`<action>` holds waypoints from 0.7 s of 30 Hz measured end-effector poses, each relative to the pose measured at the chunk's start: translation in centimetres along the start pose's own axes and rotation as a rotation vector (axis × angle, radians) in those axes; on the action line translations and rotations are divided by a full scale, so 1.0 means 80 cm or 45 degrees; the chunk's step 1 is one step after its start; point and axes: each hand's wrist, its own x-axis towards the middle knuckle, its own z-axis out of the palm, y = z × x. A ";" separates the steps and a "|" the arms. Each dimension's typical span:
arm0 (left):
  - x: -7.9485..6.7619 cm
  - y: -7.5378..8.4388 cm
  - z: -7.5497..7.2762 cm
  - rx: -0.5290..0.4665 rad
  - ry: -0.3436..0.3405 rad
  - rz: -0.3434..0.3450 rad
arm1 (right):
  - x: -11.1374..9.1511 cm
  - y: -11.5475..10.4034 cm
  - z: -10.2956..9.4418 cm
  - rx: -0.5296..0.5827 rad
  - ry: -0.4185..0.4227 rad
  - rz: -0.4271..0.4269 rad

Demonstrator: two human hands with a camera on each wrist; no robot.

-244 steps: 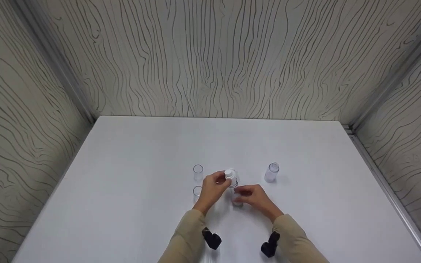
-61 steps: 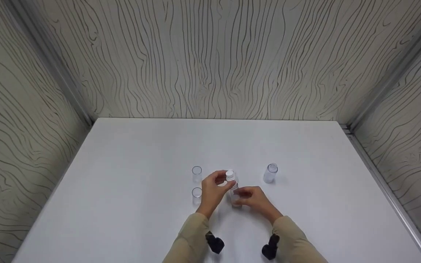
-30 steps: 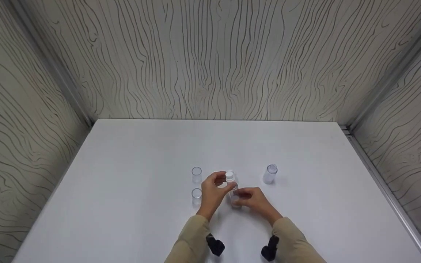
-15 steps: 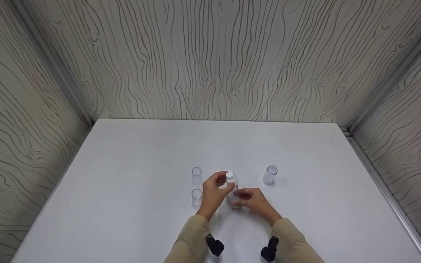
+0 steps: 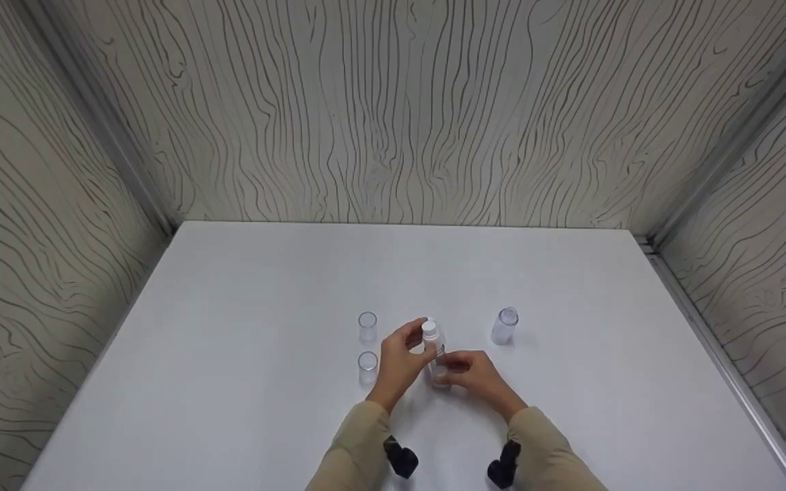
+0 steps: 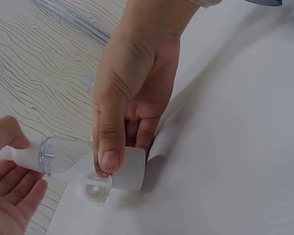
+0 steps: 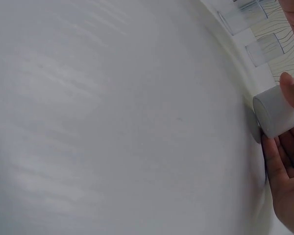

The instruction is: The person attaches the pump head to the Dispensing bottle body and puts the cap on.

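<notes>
Both hands hold a clear pump bottle (image 6: 68,152) upright over the white table, with its frosted base (image 7: 277,110) close over the tabletop. My left hand (image 5: 400,358) pinches the white pump top (image 5: 431,333) between thumb and fingers. Lower down, my right hand (image 5: 475,374) grips the bottle's body, its thumb lying along the side in the left wrist view. A small pale, ring-shaped part (image 6: 95,192) sits behind the bottle. Two clear open-topped cylinders, a far one (image 5: 367,329) and a near one (image 5: 367,369), stand left of my left hand.
Another clear bottle (image 5: 504,327), without a white top, stands to the right beyond my right hand. The white table (image 5: 243,327) is bounded by wood-grain-patterned panels (image 5: 393,123) at the back and sides. Black cameras hang at both wrists.
The grip on the bottle stays the same throughout. My left fingers and thumb have shifted slightly around the white top in the last half second. The right hand has hardly moved.
</notes>
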 end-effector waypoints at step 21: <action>-0.002 -0.001 0.001 0.011 0.122 -0.082 | 0.002 0.004 0.001 0.062 -0.016 -0.025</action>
